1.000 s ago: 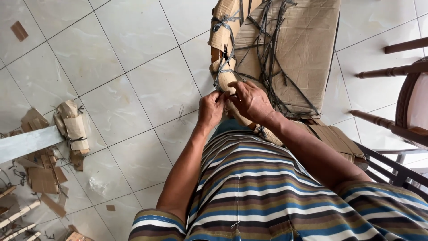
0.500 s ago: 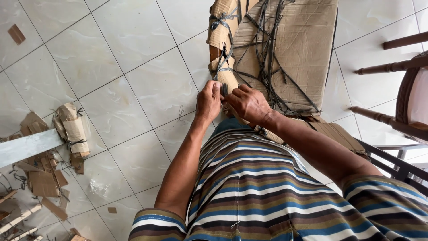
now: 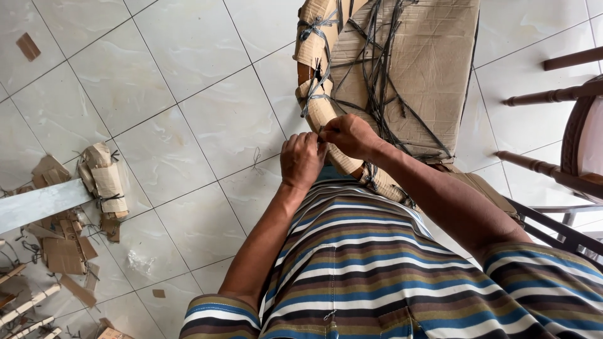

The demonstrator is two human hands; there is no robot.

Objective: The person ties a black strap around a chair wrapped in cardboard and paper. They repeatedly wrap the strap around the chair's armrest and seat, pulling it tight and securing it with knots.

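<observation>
Two hands at one cardboard-wrapped chair leg (image 3: 326, 116), bound with dark strapping (image 3: 377, 75). Left hand (image 3: 301, 160) and right hand (image 3: 352, 135) meet at the leg's lower wrapping, fingers pressed together, pinching it. Leg lies before the striped shirt (image 3: 377, 263); cardboard scraps (image 3: 69, 251) on tiled floor (image 3: 188, 125).

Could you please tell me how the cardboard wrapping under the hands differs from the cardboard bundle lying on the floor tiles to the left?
The cardboard wrapping is fitted round a furniture part beside a large cardboard panel; the cardboard bundle lies loose on the floor. The left hand and right hand touch the wrapping; nothing touches the bundle. The wrapping looks longer and curved, the bundle short and crumpled. Both are brown cardboard bound with dark straps.
</observation>
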